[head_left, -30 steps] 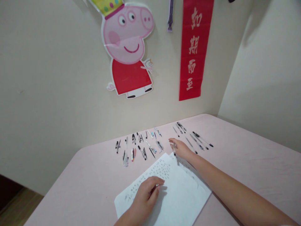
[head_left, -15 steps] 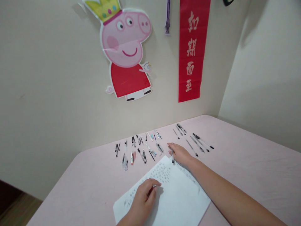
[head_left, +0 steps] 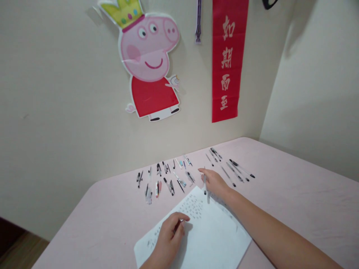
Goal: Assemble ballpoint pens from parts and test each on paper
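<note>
Almost upright, a slim pen point(head_left: 205, 187) stands pinched in the fingers of the right hand point(head_left: 214, 183), its dark end pointing down over the far corner of a white sheet of paper point(head_left: 218, 231). By its look it should be light, stiff and rather smooth, apt to roll or slip in a loose grip; the middle of the barrel seems the surest place to hold, clear of the narrow end. The paper, thin and easily creased, would be best taken by an edge.

Over its near left part curls the left hand point(head_left: 169, 233), thumb and fingertips drawn close; whether they pinch anything cannot be told. The right fingers mask part of the pen, and the marks on the page are too blurred to read. Paper and both forearms run out of the frame below. Beyond, pen parts point(head_left: 169, 186) lie in small groups, many indistinct, on a pink tabletop point(head_left: 294, 198), with several longer pens point(head_left: 241, 168) to the right.
</note>
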`<act>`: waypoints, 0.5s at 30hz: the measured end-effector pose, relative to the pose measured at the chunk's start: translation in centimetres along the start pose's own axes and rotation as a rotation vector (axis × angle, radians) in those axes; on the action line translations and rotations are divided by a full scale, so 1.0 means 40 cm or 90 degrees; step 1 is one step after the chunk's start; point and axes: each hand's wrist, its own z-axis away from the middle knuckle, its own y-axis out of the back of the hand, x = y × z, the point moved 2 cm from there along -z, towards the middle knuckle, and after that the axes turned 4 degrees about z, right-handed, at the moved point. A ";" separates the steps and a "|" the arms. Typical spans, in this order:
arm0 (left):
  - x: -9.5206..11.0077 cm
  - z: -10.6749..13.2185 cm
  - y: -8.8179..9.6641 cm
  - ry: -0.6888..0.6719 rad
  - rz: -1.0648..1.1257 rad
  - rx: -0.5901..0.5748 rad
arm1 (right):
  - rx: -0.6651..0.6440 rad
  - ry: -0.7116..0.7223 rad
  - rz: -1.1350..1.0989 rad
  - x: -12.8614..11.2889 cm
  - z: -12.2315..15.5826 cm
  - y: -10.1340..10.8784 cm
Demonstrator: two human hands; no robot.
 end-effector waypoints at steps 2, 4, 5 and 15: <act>-0.010 -0.004 -0.004 0.038 0.066 0.016 | 0.011 0.024 -0.052 -0.043 0.004 0.011; -0.022 -0.010 -0.008 0.077 0.170 0.040 | -0.011 0.054 -0.121 -0.097 0.012 0.018; -0.026 -0.014 -0.009 0.090 0.227 0.058 | -0.032 0.068 -0.150 -0.126 0.019 0.020; -0.033 -0.031 0.013 0.179 0.476 0.151 | -0.191 0.210 -0.266 -0.314 0.113 -0.006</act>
